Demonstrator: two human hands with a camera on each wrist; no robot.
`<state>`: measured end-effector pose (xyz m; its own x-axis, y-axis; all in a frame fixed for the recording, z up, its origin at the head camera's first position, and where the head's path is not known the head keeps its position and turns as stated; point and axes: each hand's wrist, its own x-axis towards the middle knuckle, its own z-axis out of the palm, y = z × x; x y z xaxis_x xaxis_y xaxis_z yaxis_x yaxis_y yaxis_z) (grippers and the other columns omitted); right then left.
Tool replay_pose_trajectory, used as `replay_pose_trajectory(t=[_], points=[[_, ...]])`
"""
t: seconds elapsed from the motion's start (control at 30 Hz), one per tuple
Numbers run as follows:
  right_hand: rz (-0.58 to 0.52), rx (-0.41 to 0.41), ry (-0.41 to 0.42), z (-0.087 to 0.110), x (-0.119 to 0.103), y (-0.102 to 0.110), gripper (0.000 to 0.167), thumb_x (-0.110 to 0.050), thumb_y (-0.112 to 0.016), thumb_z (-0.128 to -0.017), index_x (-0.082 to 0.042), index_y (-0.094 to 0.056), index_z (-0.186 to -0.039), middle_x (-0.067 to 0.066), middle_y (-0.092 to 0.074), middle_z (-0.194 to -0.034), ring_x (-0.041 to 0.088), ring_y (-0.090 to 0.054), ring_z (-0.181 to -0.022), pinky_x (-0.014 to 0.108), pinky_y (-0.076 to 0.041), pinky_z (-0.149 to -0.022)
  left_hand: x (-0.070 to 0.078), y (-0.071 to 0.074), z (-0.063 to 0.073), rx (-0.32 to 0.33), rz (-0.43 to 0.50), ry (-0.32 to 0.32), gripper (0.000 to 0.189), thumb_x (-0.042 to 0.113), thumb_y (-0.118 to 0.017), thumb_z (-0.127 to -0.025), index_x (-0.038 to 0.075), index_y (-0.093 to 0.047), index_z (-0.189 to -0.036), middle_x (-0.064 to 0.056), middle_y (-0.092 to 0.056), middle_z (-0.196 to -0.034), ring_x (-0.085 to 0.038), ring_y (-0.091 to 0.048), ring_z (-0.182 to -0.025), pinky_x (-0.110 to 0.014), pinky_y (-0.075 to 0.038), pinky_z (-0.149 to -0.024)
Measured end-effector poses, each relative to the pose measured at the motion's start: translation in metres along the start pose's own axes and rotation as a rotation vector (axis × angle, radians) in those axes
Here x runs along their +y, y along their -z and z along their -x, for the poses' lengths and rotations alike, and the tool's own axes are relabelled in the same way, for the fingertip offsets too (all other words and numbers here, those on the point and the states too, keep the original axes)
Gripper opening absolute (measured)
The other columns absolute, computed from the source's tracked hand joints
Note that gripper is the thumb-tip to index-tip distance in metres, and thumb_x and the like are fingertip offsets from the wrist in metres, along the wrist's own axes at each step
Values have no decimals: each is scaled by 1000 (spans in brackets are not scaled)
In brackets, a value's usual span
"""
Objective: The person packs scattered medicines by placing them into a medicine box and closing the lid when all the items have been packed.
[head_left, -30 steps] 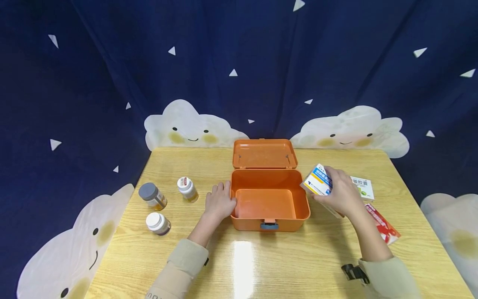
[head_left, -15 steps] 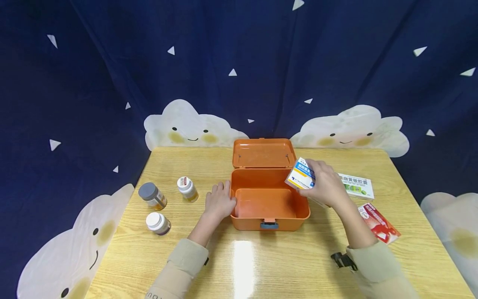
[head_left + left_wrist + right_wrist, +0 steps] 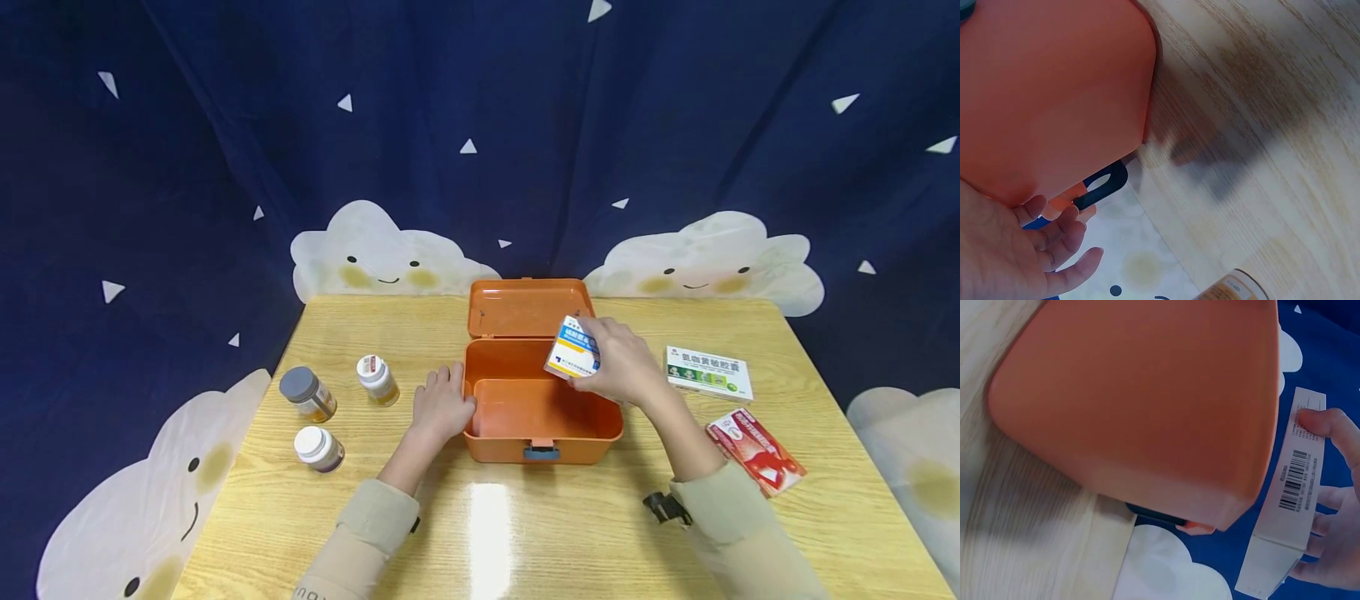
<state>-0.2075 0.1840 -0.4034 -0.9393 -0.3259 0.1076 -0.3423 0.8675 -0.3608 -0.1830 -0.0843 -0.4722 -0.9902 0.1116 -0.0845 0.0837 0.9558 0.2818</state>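
An orange plastic storage box (image 3: 495, 451) stands with its lid (image 3: 531, 310) folded back and a blue-grey latch (image 3: 542, 453) on its front. My left hand (image 3: 441, 405) grips the box's left rim, thumb over the edge; its other fingers (image 3: 1067, 240) stay outside, loosely bent. Over the right part of the box's opening, my right hand (image 3: 618, 364) holds a tilted white, blue and yellow medicine carton (image 3: 573, 352) between thumb and fingers. Small print and a barcode show on the carton's side (image 3: 1291, 481) in the right wrist view.
To the right lie a white-and-green medicine carton (image 3: 707, 372) and a red one (image 3: 756, 450). On the left stand a grey-capped bottle (image 3: 307, 394), a white-capped bottle (image 3: 377, 381) and a white-lidded jar (image 3: 318, 449). A dark blue curtain (image 3: 420, 100) hangs behind the wooden table (image 3: 577, 533).
My right hand has carried the medicine carton leftward, from beside the storage box to over its opening. The two cartons on the right show more fully. My left hand has stayed in place.
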Motion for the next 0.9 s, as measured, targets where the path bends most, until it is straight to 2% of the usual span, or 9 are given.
replay_pose_trajectory(t=[0.37, 0.73, 0.9], points=[[8, -96, 23, -14, -17, -7, 91, -36, -80, -60, -10, -38, -136, 20, -41, -134, 36, -41, -114, 55, -33, -93, 0, 0, 1, -1, 3, 4, 50, 30, -48, -84, 8, -39, -128, -14, -49, -113, -31, -45, -102, -46, -39, -78], [29, -119, 73, -22, -23, -20, 89, -35, -83, -58, -10, -42, -134, 14, -48, -123, 30, -45, -104, 52, -37, -88, 1, 1, 1, 2, 4, 0, 49, 30, -48, -84, 8, -39, -127, -14, -49, -113, -31, -45, -102, -46, -39, -78], [43, -138, 88, -23, -23, -26, 88, -35, -83, -57, -11, -44, -133, 12, -49, -122, 30, -45, -104, 53, -36, -89, 1, 0, 1, 5, -1, -2, 48, 30, -48, -84, 8, -39, -126, -14, -49, -112, -31, -45, -102, -46, -40, -78]])
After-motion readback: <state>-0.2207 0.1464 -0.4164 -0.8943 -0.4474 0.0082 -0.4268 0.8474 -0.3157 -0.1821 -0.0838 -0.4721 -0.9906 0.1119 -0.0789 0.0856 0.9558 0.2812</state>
